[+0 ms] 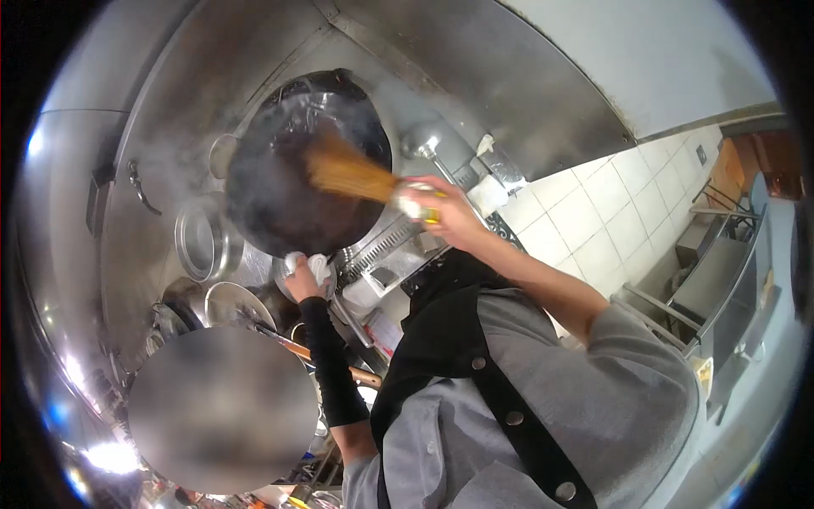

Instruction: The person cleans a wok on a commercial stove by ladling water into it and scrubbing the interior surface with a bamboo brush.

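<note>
A large dark wok [263,191] is tipped toward me, with steam about it and a wet shine near its far rim. My right hand [441,212] is closed round the bound handle of a bamboo wok brush [352,170]. The brush's bristles are smeared by motion and reach over the wok's inside. At the wok's near rim, my left hand [303,280] grips a white cloth [319,268]. The cloth is against or very close to the rim; the exact contact is hidden.
Metal pots [202,242] and a round pan [239,305] stand left of the wok. A ladle [424,140] lies to its right, near a clear container [502,165]. A steel wall rises behind. White floor tiles [585,204] lie to the right. A blurred oval [222,407] hides the lower left.
</note>
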A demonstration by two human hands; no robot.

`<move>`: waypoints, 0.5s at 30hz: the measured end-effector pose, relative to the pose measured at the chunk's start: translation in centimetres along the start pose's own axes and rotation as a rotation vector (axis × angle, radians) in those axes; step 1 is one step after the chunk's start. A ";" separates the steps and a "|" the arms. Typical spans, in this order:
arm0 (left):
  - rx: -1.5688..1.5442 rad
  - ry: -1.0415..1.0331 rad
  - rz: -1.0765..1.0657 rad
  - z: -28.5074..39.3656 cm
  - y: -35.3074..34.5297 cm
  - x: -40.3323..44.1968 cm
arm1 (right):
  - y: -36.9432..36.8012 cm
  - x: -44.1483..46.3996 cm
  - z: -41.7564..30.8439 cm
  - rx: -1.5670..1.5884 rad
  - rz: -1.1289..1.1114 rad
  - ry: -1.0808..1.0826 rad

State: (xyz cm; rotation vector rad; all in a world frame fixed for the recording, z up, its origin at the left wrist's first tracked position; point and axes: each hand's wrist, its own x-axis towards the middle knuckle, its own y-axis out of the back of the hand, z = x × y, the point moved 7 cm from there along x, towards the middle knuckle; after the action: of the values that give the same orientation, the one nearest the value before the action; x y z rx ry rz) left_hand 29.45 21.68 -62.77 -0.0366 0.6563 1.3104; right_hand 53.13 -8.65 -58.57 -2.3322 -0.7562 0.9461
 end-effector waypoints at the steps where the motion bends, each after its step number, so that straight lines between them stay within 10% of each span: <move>1: 0.167 -0.143 -0.066 -0.6 -0.3 0.9 | 2.8 -1.5 -0.5 0.092 0.046 0.002; 4: 0.887 -0.941 -0.265 -0.2 -3.4 -3.4 | 9.5 -4.3 0.4 0.198 0.093 -0.109; 6: 0.589 -0.828 -0.288 -3.2 -5.5 -1.2 | 13.0 -4.0 3.9 0.258 0.080 -0.235; 10: -0.408 0.327 -0.162 -4.6 -11.0 -1.1 | 15.8 0.6 9.2 -0.539 0.377 -0.016; 12: -0.391 0.276 -0.152 -4.8 -12.2 0.3 | 13.8 -0.9 7.6 -1.065 0.255 0.565; 14: -0.002 -0.353 -0.377 -4.0 -11.5 3.6 | 12.7 -3.6 7.2 -1.415 0.299 0.806; 15: -0.274 0.007 -0.543 -4.8 -11.7 3.0 | 14.0 -5.6 7.2 -1.532 0.421 0.717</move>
State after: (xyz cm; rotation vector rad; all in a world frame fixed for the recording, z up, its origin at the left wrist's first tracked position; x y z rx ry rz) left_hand 38.21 19.12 -72.01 -0.4158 0.4258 0.8633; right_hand 48.61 -20.58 -69.33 -3.7891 -0.7480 -0.7982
